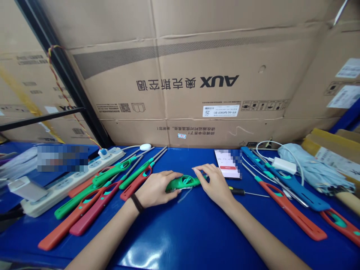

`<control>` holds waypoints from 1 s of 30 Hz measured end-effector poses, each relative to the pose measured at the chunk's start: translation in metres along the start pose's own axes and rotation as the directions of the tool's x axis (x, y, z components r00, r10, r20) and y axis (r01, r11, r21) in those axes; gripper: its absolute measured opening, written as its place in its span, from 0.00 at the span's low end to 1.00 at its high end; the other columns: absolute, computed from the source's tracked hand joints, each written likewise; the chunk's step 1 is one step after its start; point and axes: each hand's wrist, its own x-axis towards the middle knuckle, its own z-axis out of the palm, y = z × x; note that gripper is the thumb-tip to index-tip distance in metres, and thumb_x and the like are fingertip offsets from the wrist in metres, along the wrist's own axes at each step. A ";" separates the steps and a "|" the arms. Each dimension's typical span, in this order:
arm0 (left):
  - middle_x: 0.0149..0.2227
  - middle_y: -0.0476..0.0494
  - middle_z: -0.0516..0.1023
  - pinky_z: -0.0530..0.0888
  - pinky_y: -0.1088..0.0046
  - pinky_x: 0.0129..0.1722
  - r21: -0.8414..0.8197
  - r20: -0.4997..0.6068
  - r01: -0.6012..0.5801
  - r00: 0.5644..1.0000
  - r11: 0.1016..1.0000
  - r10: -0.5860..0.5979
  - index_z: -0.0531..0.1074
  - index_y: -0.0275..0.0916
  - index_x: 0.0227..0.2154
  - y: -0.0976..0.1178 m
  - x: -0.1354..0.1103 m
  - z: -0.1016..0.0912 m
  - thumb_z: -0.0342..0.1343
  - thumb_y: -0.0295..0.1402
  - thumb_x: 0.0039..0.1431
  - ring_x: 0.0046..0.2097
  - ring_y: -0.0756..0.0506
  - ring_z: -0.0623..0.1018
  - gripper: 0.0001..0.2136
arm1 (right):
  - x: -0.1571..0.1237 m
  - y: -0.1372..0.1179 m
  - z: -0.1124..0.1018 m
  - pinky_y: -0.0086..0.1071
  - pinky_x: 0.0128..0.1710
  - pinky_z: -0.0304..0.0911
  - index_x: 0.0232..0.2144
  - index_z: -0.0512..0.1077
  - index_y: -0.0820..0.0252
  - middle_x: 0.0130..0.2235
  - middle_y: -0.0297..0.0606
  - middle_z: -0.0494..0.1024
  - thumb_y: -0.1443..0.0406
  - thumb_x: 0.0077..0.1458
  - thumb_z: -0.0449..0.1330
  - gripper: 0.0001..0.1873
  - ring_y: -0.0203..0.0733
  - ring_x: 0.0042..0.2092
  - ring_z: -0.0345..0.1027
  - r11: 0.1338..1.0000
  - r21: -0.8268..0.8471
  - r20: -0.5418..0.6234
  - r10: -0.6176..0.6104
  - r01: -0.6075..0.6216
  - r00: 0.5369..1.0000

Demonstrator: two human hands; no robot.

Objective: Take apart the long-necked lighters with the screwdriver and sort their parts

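Note:
A green long-reach gas lighter (184, 182) with a teal trigger lies level in front of me, just above or on the blue table top. My left hand (158, 188) grips its left end, thumb below and fingers over the top. At the other end, my right hand (212, 183) has its fingers bent around the lighter, hiding much of that end. A thin pale strip shows under the lighter's middle. Close to my right hand lies a screwdriver (239, 191) with a black and yellow handle.
Several lighters, among them a red lighter (95, 210), lie at left beside a white power strip (73, 180). At right are a blue lighter (300, 191), an orange lighter (295, 213) and a folded umbrella (315, 168). A phone (228, 165) lies behind my right hand, before a large carton (180, 56).

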 end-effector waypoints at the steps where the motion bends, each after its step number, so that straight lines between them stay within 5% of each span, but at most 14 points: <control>1: 0.47 0.43 0.76 0.74 0.67 0.44 0.029 -0.018 0.023 1.000 0.999 -0.023 0.66 0.43 0.52 -0.003 -0.001 -0.001 0.54 0.39 0.56 0.46 0.41 0.77 0.20 | 0.000 0.000 -0.001 0.38 0.42 0.59 0.38 0.74 0.56 0.37 0.38 0.78 0.62 0.62 0.52 0.11 0.44 0.40 0.67 1.000 -0.007 -0.010 0.003 -0.004 1.000; 10: 0.51 0.38 0.73 0.70 0.60 0.51 0.066 -0.112 0.126 0.987 0.990 -0.118 0.64 0.40 0.54 -0.019 -0.001 0.001 0.49 0.45 0.61 0.52 0.38 0.73 0.22 | -0.002 -0.002 0.003 0.37 0.41 0.56 0.32 0.73 0.57 0.33 0.36 0.77 0.62 0.61 0.53 0.11 0.43 0.38 0.66 0.999 -0.038 0.000 -0.003 0.003 1.000; 15: 0.61 0.39 0.62 0.65 0.58 0.56 0.015 -0.066 -0.010 0.998 1.000 0.011 0.52 0.45 0.62 -0.010 0.005 0.019 0.48 0.48 0.62 0.60 0.39 0.64 0.28 | -0.002 -0.002 0.004 0.37 0.41 0.55 0.29 0.73 0.56 0.33 0.35 0.78 0.63 0.62 0.52 0.12 0.43 0.38 0.66 0.998 -0.054 0.023 -0.022 0.023 0.999; 22: 0.60 0.45 0.64 0.68 0.58 0.53 0.029 -0.136 -0.003 0.991 1.000 0.007 0.62 0.52 0.57 -0.018 0.029 0.041 0.45 0.34 0.66 0.56 0.40 0.69 0.18 | 0.000 -0.002 0.001 0.36 0.41 0.55 0.30 0.72 0.57 0.31 0.35 0.77 0.63 0.62 0.51 0.12 0.42 0.36 0.67 0.998 -0.060 0.005 -0.033 0.034 0.999; 30: 0.56 0.43 0.69 0.66 0.58 0.54 0.006 -0.152 -0.079 0.985 0.997 0.079 0.66 0.49 0.55 -0.051 0.077 0.041 0.46 0.34 0.65 0.55 0.42 0.70 0.16 | 0.005 0.006 -0.005 0.35 0.39 0.56 0.28 0.72 0.57 0.30 0.36 0.77 0.63 0.62 0.50 0.14 0.41 0.35 0.69 0.997 -0.074 -0.053 -0.015 0.011 0.998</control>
